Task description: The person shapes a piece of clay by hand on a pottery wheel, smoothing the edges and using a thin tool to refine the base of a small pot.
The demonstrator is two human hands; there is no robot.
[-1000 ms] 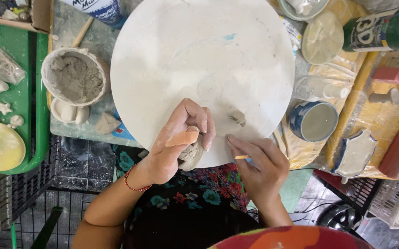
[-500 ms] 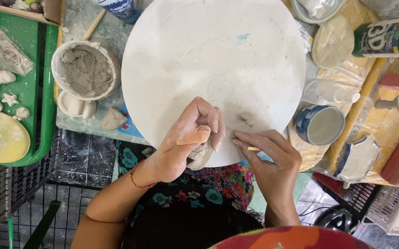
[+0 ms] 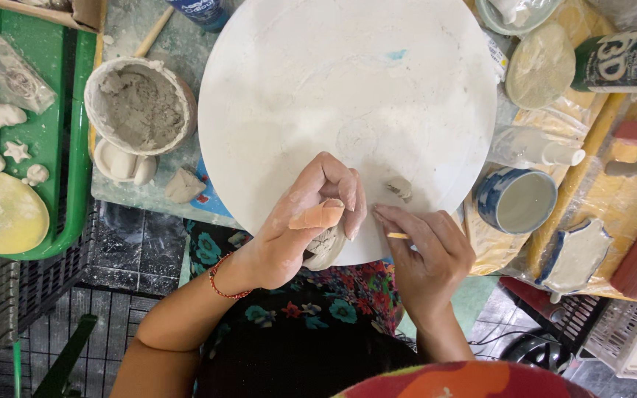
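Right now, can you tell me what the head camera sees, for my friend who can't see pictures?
A person's left hand holds a small grey clay piece at the near edge of a big round white board, while the right hand brings a thin stick tool up to it. A bowl of grey clay sits to the left, a blue cup to the right.

- Left hand (image 3: 305, 225) grips small clay piece (image 3: 326, 247) at round white board (image 3: 348, 110) edge.
- Right hand (image 3: 429, 254) pinches thin wooden tool (image 3: 398, 236) beside it.
- Bowl of grey clay (image 3: 138, 107) sits left.
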